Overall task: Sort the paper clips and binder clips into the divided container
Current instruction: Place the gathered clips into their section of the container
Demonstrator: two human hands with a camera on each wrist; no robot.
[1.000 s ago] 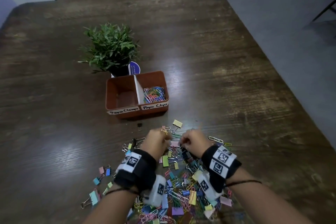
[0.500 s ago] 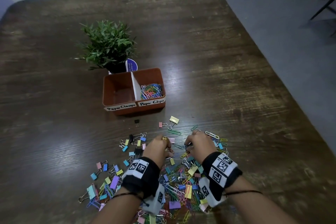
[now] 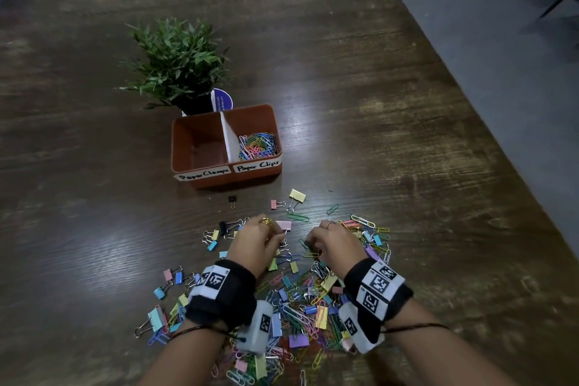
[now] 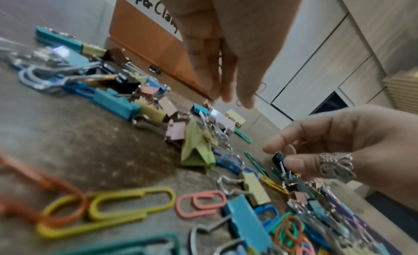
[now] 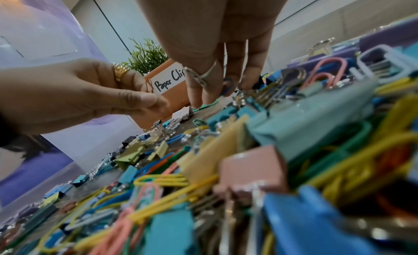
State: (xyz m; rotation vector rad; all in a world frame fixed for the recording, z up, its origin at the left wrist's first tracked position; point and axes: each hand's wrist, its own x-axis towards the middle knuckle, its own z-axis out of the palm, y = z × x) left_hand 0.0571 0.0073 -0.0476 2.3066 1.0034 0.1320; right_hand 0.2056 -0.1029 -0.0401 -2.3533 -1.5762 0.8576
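Lying beneath both hands [image 3: 288, 244]: clip pile [image 3: 300, 301].

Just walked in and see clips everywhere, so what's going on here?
A person is sorting a mixed pile of clips on the table into a divided container. Its "Paper Clips" side holds paper clips; the "Paper Clamps" side looks empty. Both hands, left hand and right hand, are picking in the pile.
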